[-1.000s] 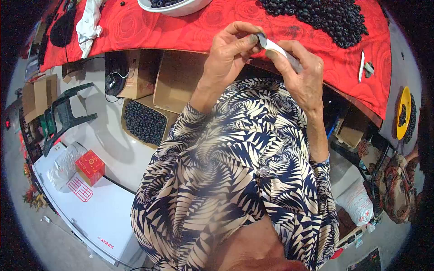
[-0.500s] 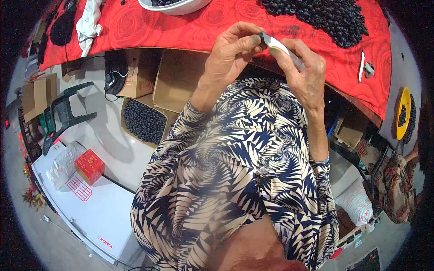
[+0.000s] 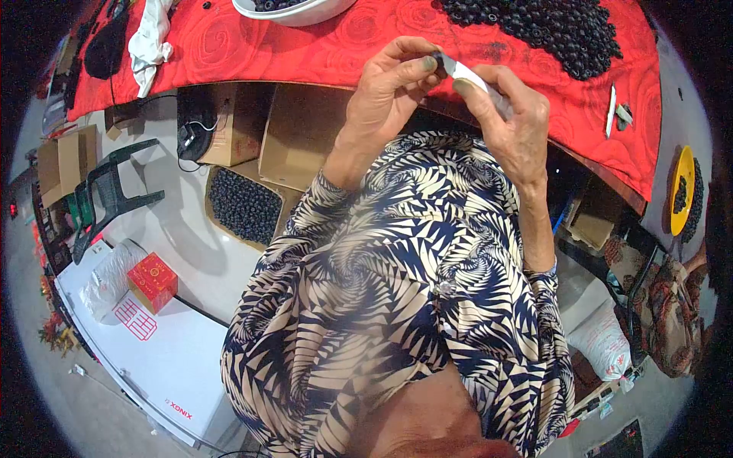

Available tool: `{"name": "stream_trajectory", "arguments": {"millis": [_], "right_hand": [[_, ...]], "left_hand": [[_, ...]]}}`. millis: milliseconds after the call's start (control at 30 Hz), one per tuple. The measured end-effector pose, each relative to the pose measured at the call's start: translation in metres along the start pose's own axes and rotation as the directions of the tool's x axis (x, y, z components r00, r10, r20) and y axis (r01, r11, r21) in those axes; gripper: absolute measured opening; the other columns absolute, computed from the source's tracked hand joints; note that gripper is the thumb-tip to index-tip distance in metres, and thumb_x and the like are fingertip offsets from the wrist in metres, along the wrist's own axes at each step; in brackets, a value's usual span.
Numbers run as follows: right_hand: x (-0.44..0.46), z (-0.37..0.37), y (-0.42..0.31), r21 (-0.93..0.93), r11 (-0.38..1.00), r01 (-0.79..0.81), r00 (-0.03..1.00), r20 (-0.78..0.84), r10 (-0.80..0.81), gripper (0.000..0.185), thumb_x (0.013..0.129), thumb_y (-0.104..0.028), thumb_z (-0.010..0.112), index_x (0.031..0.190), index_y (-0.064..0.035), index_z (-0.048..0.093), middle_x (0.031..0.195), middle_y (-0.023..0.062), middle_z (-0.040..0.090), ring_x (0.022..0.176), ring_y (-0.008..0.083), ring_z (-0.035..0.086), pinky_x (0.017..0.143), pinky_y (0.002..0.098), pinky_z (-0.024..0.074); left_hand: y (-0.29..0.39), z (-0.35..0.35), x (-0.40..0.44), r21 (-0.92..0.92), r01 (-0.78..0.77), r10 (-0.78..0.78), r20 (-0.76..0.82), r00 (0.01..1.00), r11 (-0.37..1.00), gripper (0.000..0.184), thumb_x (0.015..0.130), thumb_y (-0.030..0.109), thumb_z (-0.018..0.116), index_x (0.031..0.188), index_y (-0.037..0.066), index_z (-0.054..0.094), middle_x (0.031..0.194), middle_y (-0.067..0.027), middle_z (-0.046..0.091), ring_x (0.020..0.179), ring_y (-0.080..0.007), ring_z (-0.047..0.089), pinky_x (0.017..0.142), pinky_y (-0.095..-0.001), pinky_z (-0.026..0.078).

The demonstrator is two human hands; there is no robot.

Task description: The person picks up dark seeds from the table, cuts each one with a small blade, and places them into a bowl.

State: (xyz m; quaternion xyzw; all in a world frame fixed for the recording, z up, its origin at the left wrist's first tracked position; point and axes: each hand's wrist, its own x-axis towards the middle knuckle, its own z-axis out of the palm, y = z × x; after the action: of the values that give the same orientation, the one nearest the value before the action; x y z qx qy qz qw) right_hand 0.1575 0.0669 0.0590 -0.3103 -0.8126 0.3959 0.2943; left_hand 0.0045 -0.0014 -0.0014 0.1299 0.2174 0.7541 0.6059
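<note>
Over the near edge of the red cloth, my left hand (image 3: 391, 95) is closed in a pinch on a small black rubber-like piece (image 3: 440, 64); its exact shape is mostly covered by the fingers. My right hand (image 3: 513, 114) grips a small knife (image 3: 470, 75) with a white handle, thumb along it. The short blade points left and meets the black piece at my left fingertips. Beyond my right hand lies a heap of black ring-shaped pieces (image 3: 565, 42) on the cloth. A white bowl (image 3: 305, 14) with more dark pieces stands at the far edge of view.
The red cloth (image 3: 206, 46) covers the table; a white rag (image 3: 151, 46) lies left, a thin white stick (image 3: 611, 111) right. Below left are a box of black pieces (image 3: 244, 206), a dark green chair (image 3: 114, 191) and a red box (image 3: 153, 282). A yellow dish (image 3: 682, 191) is far right.
Both hands stay almost in place. The knife blade and the black piece have shifted slightly against each other at my left fingertips.
</note>
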Motion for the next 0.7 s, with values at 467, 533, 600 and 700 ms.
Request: {"name": "stream_trajectory", "arguments": {"millis": [467,533,600,700], "right_hand": [[-0.0002,0.0035,-0.0003,-0.041,0.998,0.044,0.999,-0.003,-0.044,0.018,0.078,-0.017,0.069,0.085,-0.0014,0.063,0.067,0.0131,0.063,0.059,0.0223,0.064,0.052,0.0313,0.0476],[0.0001,0.0038,0.0003,-0.036,0.998,0.048,0.999,-0.004,-0.048,0.018,0.078,-0.017,0.069,0.085,-0.0014,0.063,0.067,0.0131,0.063,0.059,0.0225,0.064,0.052,0.0316,0.0477],[0.0003,0.0045,0.0011,-0.030,0.998,0.053,0.999,-0.006,-0.053,0.018,0.078,-0.017,0.069,0.085,-0.0014,0.063,0.067,0.0132,0.063,0.059,0.0225,0.064,0.052,0.0318,0.0478],[0.0003,0.0050,0.0023,-0.025,0.998,0.051,0.999,-0.003,-0.051,0.018,0.078,-0.018,0.069,0.085,-0.0014,0.063,0.067,0.0133,0.063,0.058,0.0224,0.064,0.052,0.0319,0.0478]], "left_hand": [[0.0007,0.0025,-0.0006,0.038,-0.010,0.009,0.019,1.000,0.999,0.016,0.082,-0.003,0.061,0.098,0.001,0.059,0.093,-0.0095,0.063,0.082,-0.0144,0.060,0.072,-0.0238,0.050],[0.0005,0.0020,-0.0007,0.041,-0.017,0.016,0.020,1.000,0.999,0.017,0.081,-0.003,0.061,0.098,0.001,0.059,0.093,-0.0092,0.063,0.082,-0.0143,0.060,0.072,-0.0237,0.050],[0.0006,0.0010,-0.0010,0.048,-0.019,0.018,0.025,1.000,0.999,0.017,0.081,-0.002,0.061,0.098,0.002,0.059,0.093,-0.0090,0.063,0.082,-0.0141,0.060,0.071,-0.0235,0.050],[0.0013,-0.0018,-0.0006,0.072,-0.013,0.011,0.033,0.999,0.997,0.018,0.081,-0.002,0.061,0.099,0.002,0.059,0.094,-0.0088,0.064,0.081,-0.0135,0.060,0.071,-0.0229,0.049]]}}
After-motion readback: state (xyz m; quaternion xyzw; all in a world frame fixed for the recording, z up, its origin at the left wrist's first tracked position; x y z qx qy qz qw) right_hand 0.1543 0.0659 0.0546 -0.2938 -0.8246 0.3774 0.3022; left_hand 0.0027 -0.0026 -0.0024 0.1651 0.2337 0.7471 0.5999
